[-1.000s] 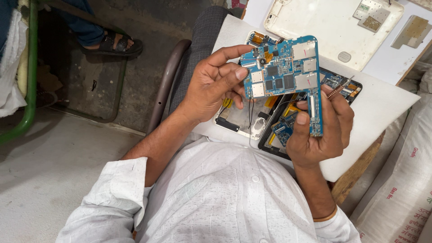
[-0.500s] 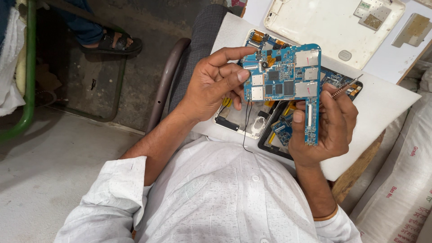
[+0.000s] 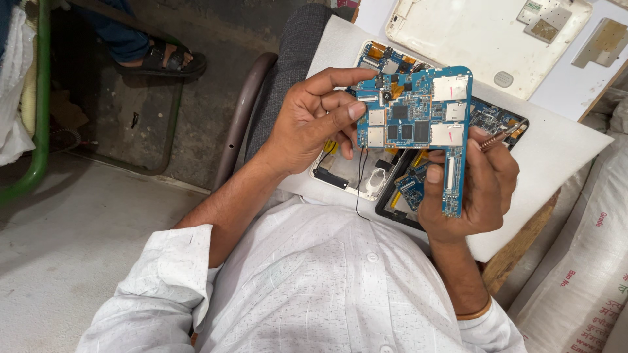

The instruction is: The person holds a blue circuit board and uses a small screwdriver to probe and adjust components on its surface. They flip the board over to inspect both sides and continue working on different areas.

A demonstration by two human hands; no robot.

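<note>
I hold a blue L-shaped circuit board (image 3: 418, 121) up in front of me, over the white tabletop (image 3: 556, 163). My left hand (image 3: 311, 124) pinches the board's left edge with thumb and fingers. My right hand (image 3: 477, 189) grips the board's narrow lower leg and also holds a thin metal tool (image 3: 502, 135) between its fingers. Thin black wires (image 3: 360, 183) hang down from the board. Beneath it lie an opened tablet shell (image 3: 353, 173) and a black frame with another blue board (image 3: 490, 117).
A white tablet back cover (image 3: 484, 39) lies at the table's far side, with a small metal plate (image 3: 602, 42) beside it. White sacks (image 3: 582, 281) stand at the right. Another person's sandalled foot (image 3: 163, 62) and a green frame (image 3: 39, 98) are at the left.
The board has turned slightly and now sits squarer to me, a little lower. My left thumb has shifted onto its left edge. Both hands keep their hold.
</note>
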